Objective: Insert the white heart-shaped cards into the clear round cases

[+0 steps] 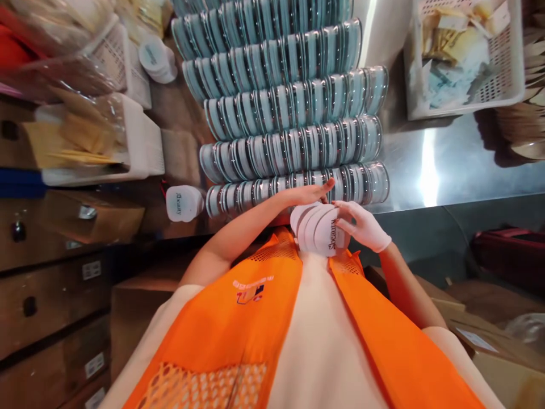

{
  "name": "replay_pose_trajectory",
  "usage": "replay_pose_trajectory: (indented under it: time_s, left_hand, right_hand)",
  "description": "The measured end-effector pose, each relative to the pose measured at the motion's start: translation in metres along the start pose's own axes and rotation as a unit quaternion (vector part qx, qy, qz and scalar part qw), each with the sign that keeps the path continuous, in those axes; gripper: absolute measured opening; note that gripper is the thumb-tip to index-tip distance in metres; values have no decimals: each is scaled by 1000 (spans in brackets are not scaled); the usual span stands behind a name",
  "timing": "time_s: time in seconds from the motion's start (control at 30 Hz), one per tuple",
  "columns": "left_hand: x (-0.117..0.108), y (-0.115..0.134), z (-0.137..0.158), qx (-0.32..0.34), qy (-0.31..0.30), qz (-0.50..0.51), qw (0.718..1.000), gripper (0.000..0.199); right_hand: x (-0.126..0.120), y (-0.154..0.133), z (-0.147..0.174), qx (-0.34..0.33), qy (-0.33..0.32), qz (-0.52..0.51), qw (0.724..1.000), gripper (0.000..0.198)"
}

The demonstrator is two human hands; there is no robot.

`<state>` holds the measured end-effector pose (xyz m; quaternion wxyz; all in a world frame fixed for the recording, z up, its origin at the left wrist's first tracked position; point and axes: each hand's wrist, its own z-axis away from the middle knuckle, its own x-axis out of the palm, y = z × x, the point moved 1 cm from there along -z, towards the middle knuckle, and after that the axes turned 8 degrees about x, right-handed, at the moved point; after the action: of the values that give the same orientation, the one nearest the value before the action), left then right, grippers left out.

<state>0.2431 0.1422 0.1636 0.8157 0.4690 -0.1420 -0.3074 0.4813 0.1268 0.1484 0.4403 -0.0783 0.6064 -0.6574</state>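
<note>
A fanned stack of white rounded cards [314, 230] printed "beauty" sits between my two hands, close to my chest at the table's near edge. My bare left hand [313, 193] lies along the stack's far side, one digit stretched to the right and the others curled towards the cards, partly hidden. On the right, my right hand [361, 224] wears a white glove, and its fingers grip the edge of the front card. Just beyond my hands run rows of clear round containers [293, 139] laid on their sides, close together.
Another stack of white cards [183, 203] lies left of the nearest row, and more white cards [156, 59] lie farther back. White baskets of packets stand at left [142, 136] and right [464, 111] on the metal table [451, 170]. Cardboard boxes [51, 272] line the left side.
</note>
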Motion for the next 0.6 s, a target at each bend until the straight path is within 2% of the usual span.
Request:
replay_pose_trajectory:
  time_s: [0.1, 0.2, 0.3, 0.37, 0.47, 0.6]
  left_hand:
    - [-2, -5, -2, 15, -7, 29, 999, 97]
    - [-5, -13, -2, 21, -10, 64, 998, 86]
    - [-12, -20, 4, 42, -7, 91, 995, 55]
    - [-17, -22, 10, 53, -39, 108, 992, 33]
    - [-20, -22, 16, 44, -96, 112, 988, 40]
    - [-16, -18, 5, 80, -31, 18, 996, 30]
  right_hand:
    - [-7, 4, 2, 74, -5, -86, 993, 41]
    - [-19, 15, 13, 132, -27, -163, 977, 45]
    - [-33, 30, 33, 155, -35, -195, 968, 49]
    - [-40, 36, 43, 164, -20, -206, 964, 48]
    - [-43, 32, 44, 155, -4, -192, 969, 45]
    - [-29, 5, 16, 68, -22, -121, 990, 36]
